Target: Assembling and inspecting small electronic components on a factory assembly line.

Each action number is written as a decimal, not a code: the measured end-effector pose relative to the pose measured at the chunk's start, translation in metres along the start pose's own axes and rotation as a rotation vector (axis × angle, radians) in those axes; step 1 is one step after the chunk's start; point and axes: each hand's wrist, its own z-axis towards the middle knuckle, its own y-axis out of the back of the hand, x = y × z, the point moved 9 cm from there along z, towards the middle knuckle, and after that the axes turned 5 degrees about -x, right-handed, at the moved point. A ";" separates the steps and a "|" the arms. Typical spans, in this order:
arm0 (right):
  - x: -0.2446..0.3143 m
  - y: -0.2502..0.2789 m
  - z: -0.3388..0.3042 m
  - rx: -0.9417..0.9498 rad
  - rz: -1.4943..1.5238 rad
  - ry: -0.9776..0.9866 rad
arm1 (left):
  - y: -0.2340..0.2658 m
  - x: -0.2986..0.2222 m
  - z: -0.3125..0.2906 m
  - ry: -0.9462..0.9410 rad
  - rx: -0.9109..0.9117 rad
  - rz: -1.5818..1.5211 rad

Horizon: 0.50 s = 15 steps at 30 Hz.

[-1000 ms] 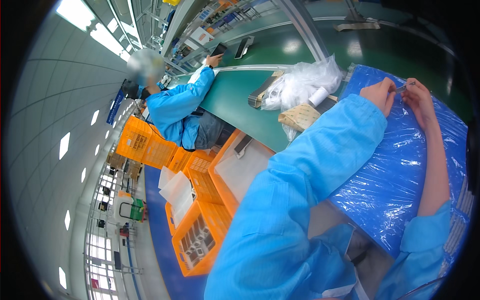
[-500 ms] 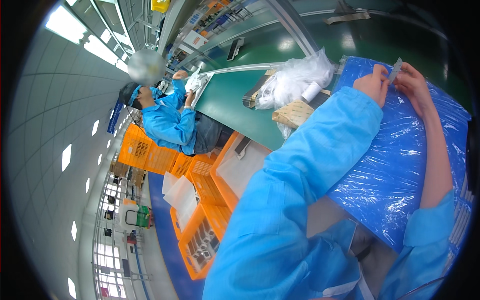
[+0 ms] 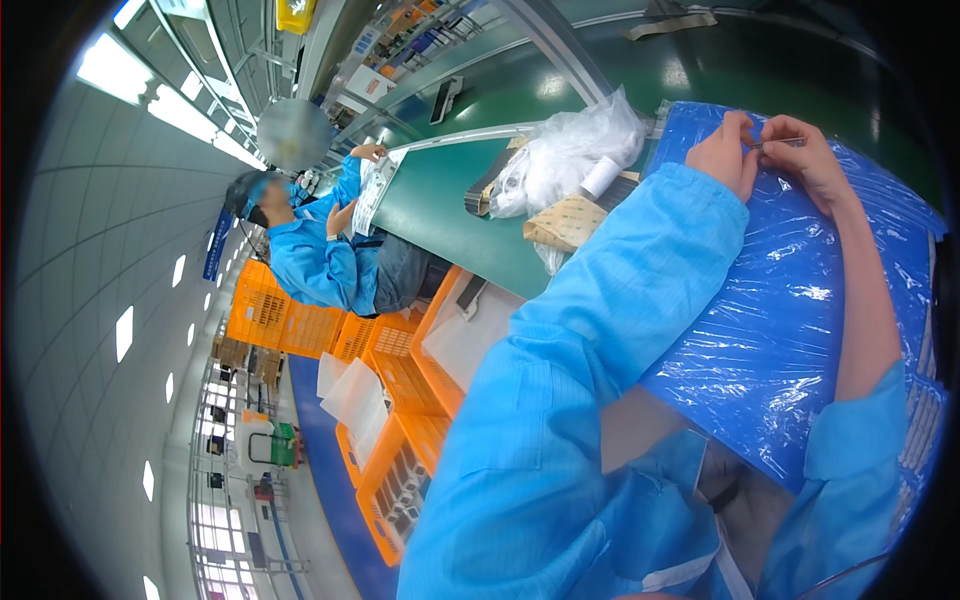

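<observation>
Over a blue sheet wrapped in shiny clear film (image 3: 740,330), my two hands meet at a small thin flat piece (image 3: 780,142). It is seen nearly edge-on as a narrow grey strip, and its kind cannot be told. My right hand (image 3: 812,165) is closed on it, thumb and fingers pinching its length. The fingertips of my left hand (image 3: 722,158) are pinched together at the strip's left end; what lies between them is partly hidden. Left of the blue sheet are a crumpled clear plastic bag (image 3: 590,140), a white roll (image 3: 600,178) and a curled tan sheet with a printed pattern (image 3: 565,222).
The green worktop (image 3: 430,200) runs to the left, where a co-worker in a blue jacket (image 3: 310,255) handles white papers (image 3: 375,190). Orange crates (image 3: 395,440) stand below the worktop's near edge, one with several small parts. A metal post (image 3: 560,50) rises beyond the worktop.
The small piece has tipped from upright to nearly level, edge-on to me. My hands have turned with it. My view has shifted slightly, and the co-worker's hands have moved over the papers.
</observation>
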 end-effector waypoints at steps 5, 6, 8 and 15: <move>-0.002 -0.002 0.000 -0.027 0.023 0.002 | 0.007 0.001 -0.001 -0.002 -0.037 0.033; -0.002 -0.001 0.001 -0.049 0.015 0.002 | 0.009 0.001 -0.002 -0.023 -0.068 0.026; -0.003 0.001 0.002 -0.038 0.007 -0.006 | 0.011 0.001 -0.002 -0.038 -0.106 0.021; -0.002 -0.002 0.003 -0.070 -0.004 -0.025 | 0.009 -0.008 0.000 -0.149 -0.099 0.092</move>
